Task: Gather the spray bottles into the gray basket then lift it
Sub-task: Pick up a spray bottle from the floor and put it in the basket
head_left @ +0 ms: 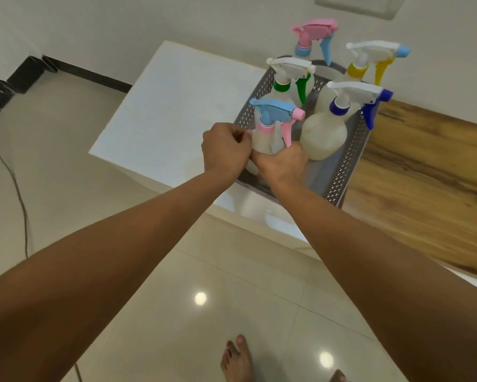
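The gray perforated basket point(345, 172) sits on a white table point(176, 106). Several translucent spray bottles stand in it: pink-headed point(314, 31) and yellow-triggered point(369, 59) at the far end, green-triggered point(289, 70) and dark-blue-triggered point(322, 136) in the middle, and a blue-headed one with a pink trigger point(276, 111) at the near left. My left hand point(226, 150) is curled at the basket's left rim beside that bottle. My right hand point(281, 164) reaches inside the basket and wraps the bottle's base. Its fingertips are hidden.
A wood-grain surface point(424, 172) adjoins the table on the right, and the basket's right side rests over it. Glossy beige floor tiles point(204, 299) lie below, with my bare feet point(237, 359) on them. A thin cable point(17, 188) runs along the floor at left.
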